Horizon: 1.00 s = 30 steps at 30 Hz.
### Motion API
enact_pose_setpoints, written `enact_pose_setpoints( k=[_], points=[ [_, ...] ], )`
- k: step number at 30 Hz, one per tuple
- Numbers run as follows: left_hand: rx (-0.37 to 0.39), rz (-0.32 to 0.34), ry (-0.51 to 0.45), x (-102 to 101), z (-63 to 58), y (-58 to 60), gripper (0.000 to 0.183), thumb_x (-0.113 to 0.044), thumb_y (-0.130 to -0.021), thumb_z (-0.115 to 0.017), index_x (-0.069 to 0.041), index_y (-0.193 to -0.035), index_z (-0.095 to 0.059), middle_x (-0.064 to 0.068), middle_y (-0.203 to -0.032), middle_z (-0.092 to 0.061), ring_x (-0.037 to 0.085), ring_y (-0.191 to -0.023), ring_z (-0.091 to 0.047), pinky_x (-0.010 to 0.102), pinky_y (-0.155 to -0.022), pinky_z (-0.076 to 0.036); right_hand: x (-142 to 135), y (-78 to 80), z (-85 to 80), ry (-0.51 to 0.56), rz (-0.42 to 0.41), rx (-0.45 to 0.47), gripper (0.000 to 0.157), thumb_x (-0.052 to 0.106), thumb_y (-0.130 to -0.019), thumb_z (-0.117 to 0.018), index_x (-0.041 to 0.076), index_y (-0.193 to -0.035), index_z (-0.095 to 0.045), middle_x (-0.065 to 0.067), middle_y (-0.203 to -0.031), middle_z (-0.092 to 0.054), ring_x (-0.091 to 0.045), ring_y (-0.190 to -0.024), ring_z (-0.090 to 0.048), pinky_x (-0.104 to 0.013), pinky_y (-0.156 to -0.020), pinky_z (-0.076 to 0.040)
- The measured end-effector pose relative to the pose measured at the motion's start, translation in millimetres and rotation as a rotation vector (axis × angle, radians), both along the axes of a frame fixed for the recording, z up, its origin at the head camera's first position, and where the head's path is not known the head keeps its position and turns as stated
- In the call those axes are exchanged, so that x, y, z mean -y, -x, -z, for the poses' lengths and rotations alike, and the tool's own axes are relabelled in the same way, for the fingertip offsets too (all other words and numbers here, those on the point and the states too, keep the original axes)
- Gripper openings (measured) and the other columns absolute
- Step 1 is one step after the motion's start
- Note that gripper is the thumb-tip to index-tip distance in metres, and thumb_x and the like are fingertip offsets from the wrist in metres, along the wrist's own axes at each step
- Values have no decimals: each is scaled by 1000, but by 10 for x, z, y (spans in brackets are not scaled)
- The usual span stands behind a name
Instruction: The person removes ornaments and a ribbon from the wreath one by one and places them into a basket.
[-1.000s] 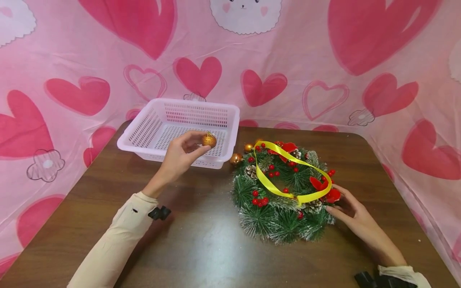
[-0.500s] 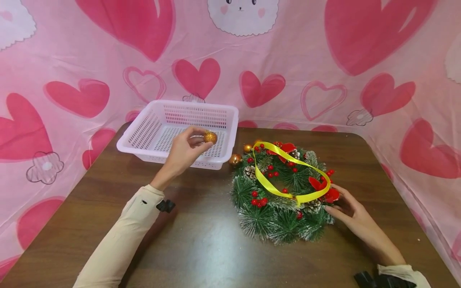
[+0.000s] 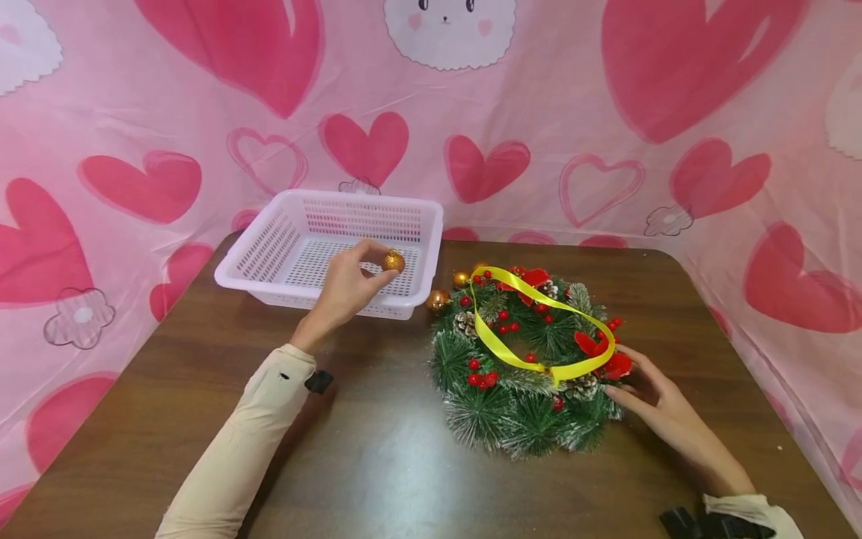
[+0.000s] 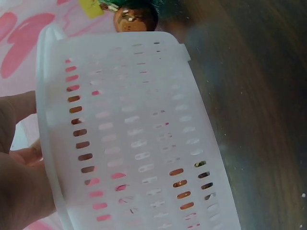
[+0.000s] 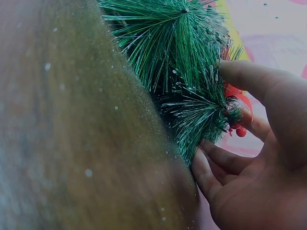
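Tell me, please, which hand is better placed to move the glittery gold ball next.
Probably the left hand: it pinches the glittery gold ball, seemingly over the white basket. The right hand is away from it, holding the right side of the wreath.

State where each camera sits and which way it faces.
Head: worn there, facing forward and down at the basket and wreath; left grip, right grip and both sleeves show.
Left wrist: worn there, facing the basket's wall; part of left grip shows.
Right wrist: worn there, facing the wreath's edge; right grip shows.
Shared: head and right wrist show the wreath.
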<state>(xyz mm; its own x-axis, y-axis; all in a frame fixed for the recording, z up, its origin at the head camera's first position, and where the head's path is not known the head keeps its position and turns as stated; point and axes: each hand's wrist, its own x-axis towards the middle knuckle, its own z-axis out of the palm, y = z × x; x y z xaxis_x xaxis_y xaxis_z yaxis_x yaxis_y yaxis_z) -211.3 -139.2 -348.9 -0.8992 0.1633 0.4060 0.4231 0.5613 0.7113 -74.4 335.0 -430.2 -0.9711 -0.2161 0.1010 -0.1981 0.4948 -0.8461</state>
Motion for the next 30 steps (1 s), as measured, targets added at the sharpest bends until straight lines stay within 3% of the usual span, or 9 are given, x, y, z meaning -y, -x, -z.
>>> enact_pose_setpoints(
  k=[7, 13, 24, 30],
  points=[
    [-86, -2, 59, 0, 17, 9, 31, -11, -83, -81, -3, -109, -68, 12, -100, -72, 24, -93, -66, 41, -73, -55, 10, 12, -10, 17, -1, 12, 64, 11, -98, -63, 15, -154, -33, 0, -125, -55, 2, -113, -55, -9, -90, -45],
    [-86, -8, 78, -4, 51, 21, 32, -12, -82, -81, -1, -110, -69, 14, -101, -71, 27, -95, -65, 48, -77, -55, 3, -7, -28, 18, 4, 38, 63, 13, -98, -63, 16, -154, -33, 0, -128, -53, 3, -113, -53, -9, -89, -45],
    [-103, -31, 141, -11, 67, 8, 36, -12, -82, -80, 2, -113, -68, 18, -107, -69, 32, -98, -63, 45, -81, -51, -2, -7, -38, 37, 8, 43, 63, 12, -98, -63, 16, -153, -33, -1, -129, -53, 1, -114, -54, -10, -90, -45],
    [-62, -22, 148, -9, 53, -1, 40, -12, -84, -78, 3, -118, -65, 20, -113, -67, 35, -104, -61, 47, -89, -49, 1, -16, -42, 27, 21, 84, 62, 17, -99, -62, 17, -154, -32, -4, -133, -51, 5, -114, -52, -10, -89, -46]
  ],
)
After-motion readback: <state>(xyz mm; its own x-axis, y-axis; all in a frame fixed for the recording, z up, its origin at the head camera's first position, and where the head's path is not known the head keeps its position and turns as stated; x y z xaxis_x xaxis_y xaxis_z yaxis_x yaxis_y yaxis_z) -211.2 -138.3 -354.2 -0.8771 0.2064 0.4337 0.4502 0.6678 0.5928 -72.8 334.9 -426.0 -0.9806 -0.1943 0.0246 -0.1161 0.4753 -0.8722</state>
